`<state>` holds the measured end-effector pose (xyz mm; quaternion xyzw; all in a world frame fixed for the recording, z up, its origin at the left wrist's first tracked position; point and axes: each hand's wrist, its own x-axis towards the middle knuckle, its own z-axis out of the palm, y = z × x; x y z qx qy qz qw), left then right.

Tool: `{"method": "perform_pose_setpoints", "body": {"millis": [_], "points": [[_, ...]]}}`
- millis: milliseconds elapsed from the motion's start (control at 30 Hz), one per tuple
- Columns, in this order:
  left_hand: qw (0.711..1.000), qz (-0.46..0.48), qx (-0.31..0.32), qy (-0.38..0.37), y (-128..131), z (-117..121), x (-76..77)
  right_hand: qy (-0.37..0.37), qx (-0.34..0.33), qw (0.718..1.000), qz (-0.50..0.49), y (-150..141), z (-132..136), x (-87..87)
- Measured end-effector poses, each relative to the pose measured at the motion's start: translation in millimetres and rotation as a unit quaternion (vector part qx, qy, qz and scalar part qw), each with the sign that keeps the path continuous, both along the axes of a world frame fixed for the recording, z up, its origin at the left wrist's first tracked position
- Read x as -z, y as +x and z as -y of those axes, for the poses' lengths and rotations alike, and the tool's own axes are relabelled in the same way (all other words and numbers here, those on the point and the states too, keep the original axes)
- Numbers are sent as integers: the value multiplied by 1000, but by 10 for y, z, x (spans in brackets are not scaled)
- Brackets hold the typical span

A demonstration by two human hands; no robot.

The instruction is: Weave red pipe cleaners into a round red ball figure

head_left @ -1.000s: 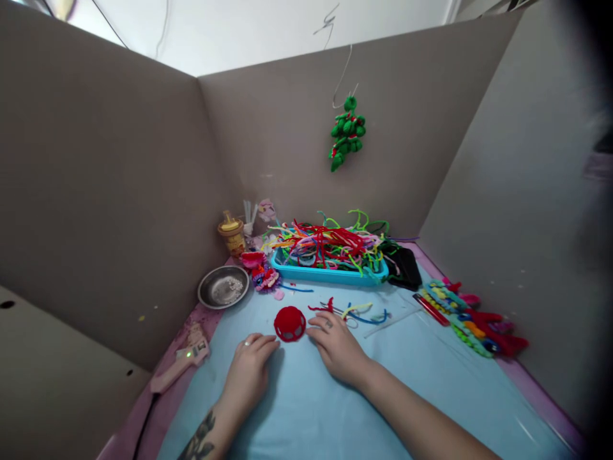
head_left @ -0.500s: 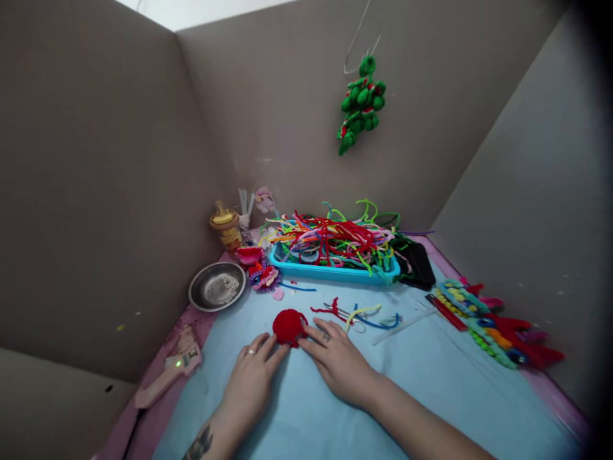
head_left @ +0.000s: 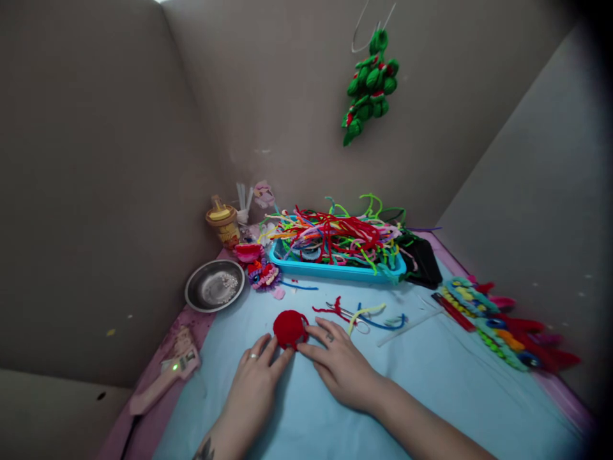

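A flat, round red fuzzy piece (head_left: 289, 328) lies on the light blue table cover (head_left: 431, 396); its right and lower edges show small grey patches. My left hand (head_left: 258, 377) rests palm down at its lower left, fingers stretched out, with fingertips touching the lower edge. At the right edge, the fingertips of my right hand (head_left: 342, 364) touch the piece, and those fingers are also spread. Just beyond my right hand are scissors (head_left: 363, 327), partly covered by red pipe cleaner pieces (head_left: 338, 309), a yellow strip (head_left: 364, 313) and a blue strip (head_left: 383, 324).
A blue tray (head_left: 335, 271) heaped with coloured pipe cleaners stands at the back. To the left are a metal bowl (head_left: 204, 291) with small white bits and a pink glue gun (head_left: 163, 386), its light green. Colourful fuzzy figures (head_left: 502, 326) lie right. A green ornament (head_left: 368, 89) hangs above.
The camera view has shifted slightly. Both hands stay at the red piece, with their fingers in nearly the same places.
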<state>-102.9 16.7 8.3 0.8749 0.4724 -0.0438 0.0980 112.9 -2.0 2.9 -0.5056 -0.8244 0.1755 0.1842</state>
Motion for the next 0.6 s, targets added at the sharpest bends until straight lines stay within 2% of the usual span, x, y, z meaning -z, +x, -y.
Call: {"method": "perform_pose_setpoints", "body": {"millis": [367, 600], "points": [[1000, -5, 1, -17, 17, 15, -63, -14, 2, 1000, -17, -10, -8, -9], [1000, -1, 4, -13, 4, 10, -43, -21, 14, 999, -24, -51, -28, 14]]}}
